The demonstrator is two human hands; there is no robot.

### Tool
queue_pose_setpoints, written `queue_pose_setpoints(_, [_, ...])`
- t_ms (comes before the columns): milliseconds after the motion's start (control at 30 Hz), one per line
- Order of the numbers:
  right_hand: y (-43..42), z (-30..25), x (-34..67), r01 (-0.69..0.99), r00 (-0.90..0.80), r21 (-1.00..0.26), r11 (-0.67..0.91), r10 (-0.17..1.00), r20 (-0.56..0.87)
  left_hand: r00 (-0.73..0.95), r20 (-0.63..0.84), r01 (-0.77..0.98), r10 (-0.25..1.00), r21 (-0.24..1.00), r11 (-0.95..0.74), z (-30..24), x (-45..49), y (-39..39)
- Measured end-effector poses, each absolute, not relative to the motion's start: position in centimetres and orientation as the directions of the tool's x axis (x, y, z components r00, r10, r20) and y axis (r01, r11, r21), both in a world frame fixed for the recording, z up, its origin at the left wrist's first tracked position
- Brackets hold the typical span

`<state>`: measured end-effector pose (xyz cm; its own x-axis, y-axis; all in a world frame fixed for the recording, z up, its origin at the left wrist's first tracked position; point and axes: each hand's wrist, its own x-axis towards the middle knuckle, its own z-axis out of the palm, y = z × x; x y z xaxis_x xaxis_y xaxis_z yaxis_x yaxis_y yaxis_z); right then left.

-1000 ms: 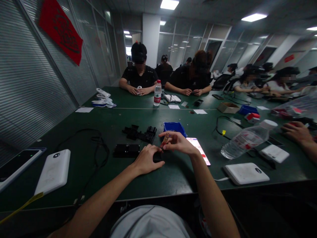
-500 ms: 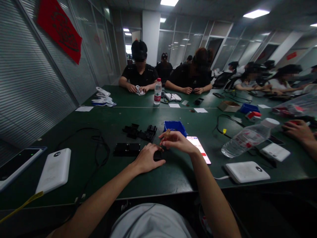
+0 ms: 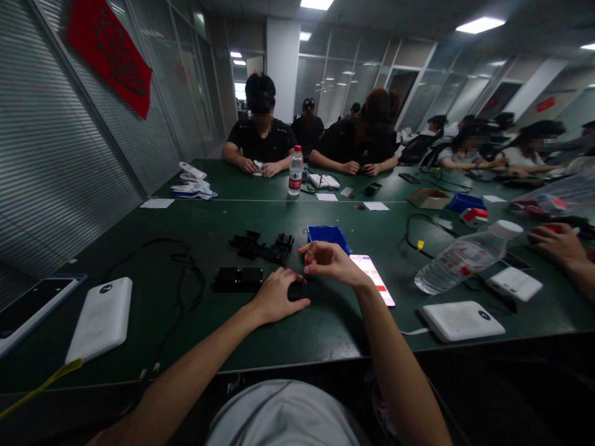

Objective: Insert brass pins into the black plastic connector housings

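My left hand [image 3: 279, 292] is closed over a black plastic part [image 3: 296, 291], pressing it on the green table. Most of that part is hidden under the fingers. Just above its right end, my right hand [image 3: 331, 262] pinches a small screwdriver [image 3: 310, 253] by its amber, see-through handle; the shaft cannot be made out. Left of my left hand lies a flat, glossy black piece [image 3: 238, 280]. Behind it are several loose black plastic parts [image 3: 263, 248] in a cluster. A small blue bin [image 3: 328, 235] stands right behind my right hand.
A lit phone [image 3: 374, 279] lies right of my right hand. Farther right are a tilted water bottle [image 3: 458, 260] and a white power bank [image 3: 462, 322]. At left lie a black cable [image 3: 188, 272] and another power bank [image 3: 100, 319]. People sit across the table.
The amber handle has turned and tilted slightly in my right fingers, and the right hand has shifted a little. My left hand stays in place on the black part.
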<state>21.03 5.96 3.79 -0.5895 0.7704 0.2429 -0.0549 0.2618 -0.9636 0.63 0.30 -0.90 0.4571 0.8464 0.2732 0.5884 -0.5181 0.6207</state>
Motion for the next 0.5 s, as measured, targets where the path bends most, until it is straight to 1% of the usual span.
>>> queue_pose_setpoints(333, [5.56,4.19,20.94,-0.080,-0.597,-0.969,0.233,0.767,0.234,0.466,0.258,0.597,0.847,0.615,-0.516,-1.16,0.63,0.38])
queue_pose_setpoints(500, [5.49,4.03,21.01,-0.103,-0.598,-0.975,0.195,0.772,0.217,0.462,0.247,0.598,0.851,0.623,-0.505,-1.16,0.63,0.43])
